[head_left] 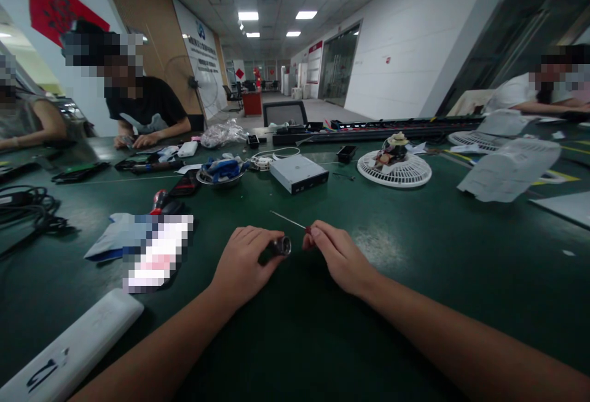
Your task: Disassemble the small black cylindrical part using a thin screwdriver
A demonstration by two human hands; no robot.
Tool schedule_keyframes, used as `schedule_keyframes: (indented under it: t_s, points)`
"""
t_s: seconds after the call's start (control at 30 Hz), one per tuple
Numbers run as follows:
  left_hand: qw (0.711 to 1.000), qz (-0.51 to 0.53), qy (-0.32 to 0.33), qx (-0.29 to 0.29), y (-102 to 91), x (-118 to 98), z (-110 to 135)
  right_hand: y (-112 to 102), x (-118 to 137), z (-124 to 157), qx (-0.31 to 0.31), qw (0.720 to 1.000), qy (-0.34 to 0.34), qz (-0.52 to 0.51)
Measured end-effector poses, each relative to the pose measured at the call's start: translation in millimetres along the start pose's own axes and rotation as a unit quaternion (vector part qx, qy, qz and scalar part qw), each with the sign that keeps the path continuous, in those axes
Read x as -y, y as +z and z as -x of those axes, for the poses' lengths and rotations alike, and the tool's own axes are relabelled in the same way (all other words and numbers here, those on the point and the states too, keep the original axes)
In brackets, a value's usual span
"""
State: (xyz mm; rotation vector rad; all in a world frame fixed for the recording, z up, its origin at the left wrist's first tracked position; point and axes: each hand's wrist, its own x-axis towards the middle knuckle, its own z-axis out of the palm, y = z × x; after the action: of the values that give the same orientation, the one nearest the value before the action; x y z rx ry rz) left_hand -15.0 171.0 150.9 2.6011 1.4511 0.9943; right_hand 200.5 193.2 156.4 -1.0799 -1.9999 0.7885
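Note:
My left hand (246,260) is closed around a small dark cylinder with an open round end (284,245), which faces right; the rest of it is hidden by my fingers. In my right hand (341,254) is a thin screwdriver (289,220), pinched near its red handle, its metal shaft pointing up and to the left. The shaft's tip is apart from the cylinder. Both hands are low over the dark green table (295,340), a short gap between them.
Ahead lie a grey disc drive (298,173), a metal bowl with blue cloth-like material (222,169) and a white fan grille with a motor (394,165). Left are a long white case (74,346), a plastic packet (117,236) and black cables (27,217). People sit at both sides.

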Motion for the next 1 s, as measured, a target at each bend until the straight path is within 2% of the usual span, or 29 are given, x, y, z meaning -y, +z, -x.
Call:
schedule_keyframes:
  t_s: [0.17, 0.27, 0.4, 0.6, 0.77, 1.0]
  points:
    - [0.984, 0.004, -0.172, -0.046, -2.2, 10.5, -1.1, -4.9, -8.9, -9.0, -0.023, 0.999, 0.013, 0.034]
    - [0.976, 0.032, -0.21, -0.047, -2.0, 14.9, -0.9, -6.4, -9.6, -9.2, -0.034, 0.999, -0.007, 0.036]
    - [0.978, 0.035, -0.201, -0.041, -0.8, 14.9, -0.7, -8.5, -5.9, -6.9, -0.056, 0.997, -0.033, 0.052]
    - [0.989, -0.002, -0.148, -0.023, -1.5, 9.2, -0.7, -11.3, -1.9, -4.9, -0.093, 0.994, -0.05, 0.036]
    - [0.995, -0.014, -0.101, -0.011, -1.8, 6.1, -0.7, -10.2, -0.6, -3.7, -0.056, 0.995, -0.071, 0.036]
    - [0.995, -0.011, -0.101, -0.014, -2.4, 7.8, -1.3, -11.3, 1.2, -3.4, -0.037, 0.992, -0.089, 0.079]
